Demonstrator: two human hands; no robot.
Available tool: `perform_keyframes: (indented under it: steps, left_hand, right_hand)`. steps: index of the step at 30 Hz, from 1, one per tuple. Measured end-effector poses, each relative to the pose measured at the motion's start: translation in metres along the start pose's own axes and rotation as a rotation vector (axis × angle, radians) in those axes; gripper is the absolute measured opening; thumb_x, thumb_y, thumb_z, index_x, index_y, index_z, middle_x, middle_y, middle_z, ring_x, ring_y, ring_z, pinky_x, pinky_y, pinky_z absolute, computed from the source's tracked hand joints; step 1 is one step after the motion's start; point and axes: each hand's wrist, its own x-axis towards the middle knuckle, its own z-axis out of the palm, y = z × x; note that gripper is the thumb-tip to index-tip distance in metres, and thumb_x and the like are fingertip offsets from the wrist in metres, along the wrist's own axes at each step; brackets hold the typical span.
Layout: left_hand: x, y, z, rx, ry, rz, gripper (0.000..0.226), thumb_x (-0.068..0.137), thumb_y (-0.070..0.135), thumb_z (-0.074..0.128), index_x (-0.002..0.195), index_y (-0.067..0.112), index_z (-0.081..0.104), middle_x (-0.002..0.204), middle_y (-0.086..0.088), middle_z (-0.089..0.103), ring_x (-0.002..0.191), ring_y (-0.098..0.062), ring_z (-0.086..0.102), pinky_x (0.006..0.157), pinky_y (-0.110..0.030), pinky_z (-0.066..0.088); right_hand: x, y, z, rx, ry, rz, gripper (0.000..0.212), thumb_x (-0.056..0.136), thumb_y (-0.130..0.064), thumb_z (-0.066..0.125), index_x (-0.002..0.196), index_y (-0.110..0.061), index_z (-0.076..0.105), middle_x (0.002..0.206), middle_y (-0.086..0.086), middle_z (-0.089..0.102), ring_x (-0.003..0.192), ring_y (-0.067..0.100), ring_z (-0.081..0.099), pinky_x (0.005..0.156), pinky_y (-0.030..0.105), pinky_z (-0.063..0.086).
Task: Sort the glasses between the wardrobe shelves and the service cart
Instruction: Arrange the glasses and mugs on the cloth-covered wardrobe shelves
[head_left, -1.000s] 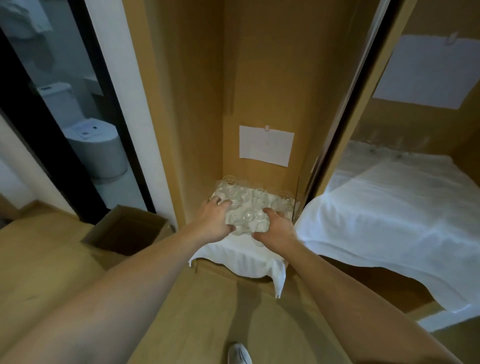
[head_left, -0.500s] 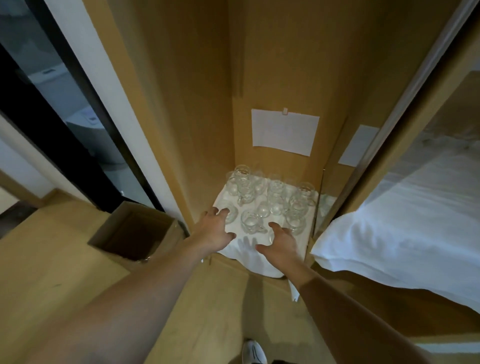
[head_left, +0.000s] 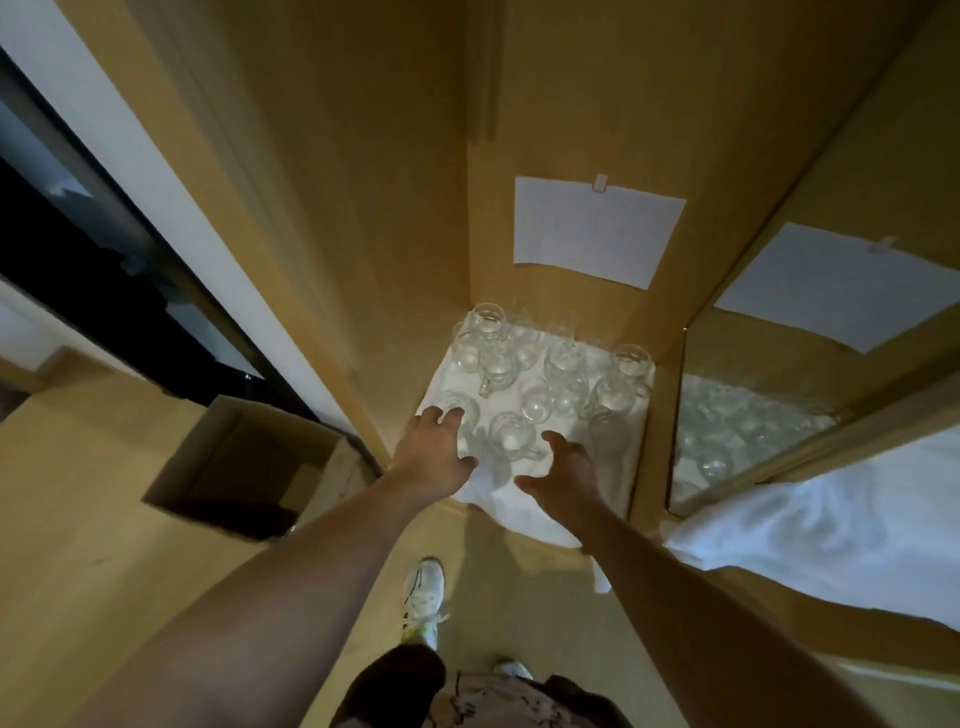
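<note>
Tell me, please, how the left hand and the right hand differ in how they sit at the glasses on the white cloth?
The left hand lies palm down, its fingertips reaching a glass at the cloth's left edge; the right hand is turned more on its side, thumb apart, just short of the near handled glass. The left hand sits beside the wardrobe's side wall, the right hand over the middle of the white cloth. Both are open and hold nothing.

wooden floor (head_left: 78, 519), open cardboard box (head_left: 249, 467), dim light
</note>
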Motion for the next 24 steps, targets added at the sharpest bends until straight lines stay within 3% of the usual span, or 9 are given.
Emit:
perform_keyframes:
  steps: [11,19,24]
  left_hand:
    - [0.108,-0.047,-0.015,0.044,-0.091,0.070,0.070,0.085,0.040,0.070,0.145,0.019,0.043,0.141,-0.009,0.049,0.131,-0.032,0.043,0.105,-0.042,0.042]
    - [0.154,-0.083,0.042,-0.033,-0.180,-0.063,0.082,0.082,0.039,0.076,0.151,0.019,0.038,0.147,-0.012,0.044,0.135,-0.034,0.042,0.105,-0.039,0.039]
    - [0.191,-0.093,0.082,-0.052,-0.218,-0.212,0.089,0.086,0.042,0.072,0.156,0.019,0.023,0.157,-0.011,0.028,0.141,-0.032,0.031,0.106,-0.039,0.038]
  right_hand:
    - [0.074,-0.040,0.038,0.013,0.023,0.161,0.087,0.077,-0.038,0.084,0.150,-0.020,0.041,0.138,0.012,0.058,0.125,0.029,0.057,0.100,0.035,0.048]
    - [0.139,-0.020,0.080,-0.020,-0.087,0.263,0.087,0.082,-0.038,0.079,0.154,-0.018,0.034,0.148,0.016,0.047,0.136,0.034,0.045,0.108,0.039,0.042]
    - [0.198,0.002,0.104,-0.100,-0.080,0.282,0.088,0.081,-0.040,0.080,0.152,-0.016,0.034,0.145,0.018,0.047,0.134,0.036,0.045,0.108,0.040,0.039]
